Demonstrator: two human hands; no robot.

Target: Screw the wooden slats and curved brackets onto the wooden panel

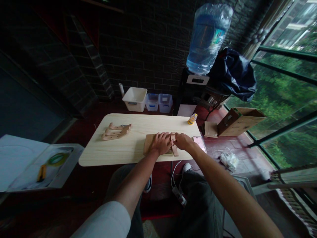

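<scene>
A brown wooden board (148,142) lies near the front edge of the light wood-grain table (138,124). Across its right end is a narrow wooden piece (175,151). My left hand (161,142) rests over the board, fingers spread, their tips reaching toward the narrow piece. Closed around the upper part of that piece is my right hand (182,141); its fingertips are partly hidden. Whether a small tool is also in the right hand, I cannot tell. Shaped wooden parts (116,132) with holes lie together on the table's left side.
On the table's right are a small yellow-capped bottle (192,119) and a phone (198,142). Plastic bins (135,99) and a water dispenser (193,89) stand behind. An open case (59,165) is at left, a cardboard box (237,122) at right. Cables (173,178) run below.
</scene>
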